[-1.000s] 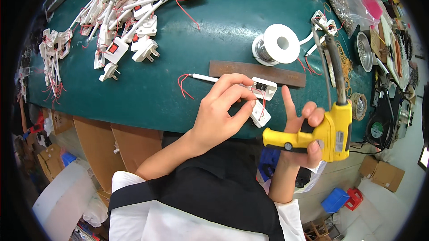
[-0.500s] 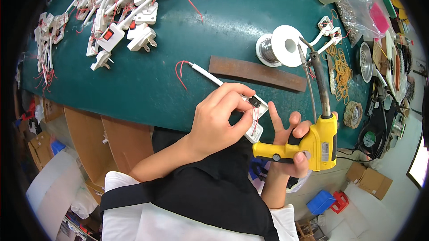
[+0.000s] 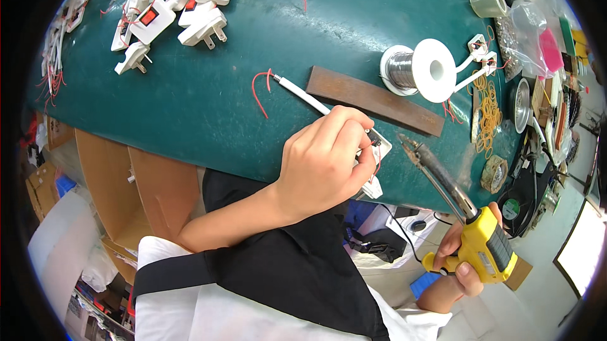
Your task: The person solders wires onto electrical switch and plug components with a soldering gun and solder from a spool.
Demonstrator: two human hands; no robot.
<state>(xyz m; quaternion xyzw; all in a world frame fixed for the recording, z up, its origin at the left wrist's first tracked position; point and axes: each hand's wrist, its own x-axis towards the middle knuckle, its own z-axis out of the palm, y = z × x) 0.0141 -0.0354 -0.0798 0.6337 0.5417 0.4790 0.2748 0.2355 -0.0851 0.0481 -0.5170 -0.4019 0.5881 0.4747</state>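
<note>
My left hand is closed over a white plug housing at the table's front edge, fingertips pinched beside its small black switch. Thin red wire loops out below the fingertips; the exact pinch point is partly hidden. From the housing a white cable runs up and left, ending in bare red wires. To the right, my right hand is wrapped round a yellow soldering gun. The gun's metal tip points up and left, right of the housing and apart from it.
A rusty flat metal bar lies behind the housing, near a white solder spool. White plugs and cables pile up at the far left. Rubber bands, a tape roll and a metal bowl line the right side.
My right hand has drawn the soldering gun right and toward me, tilting its tip to the left. My left hand stays at the housing, its fingers now closer together. The whole view has shifted slightly.
</note>
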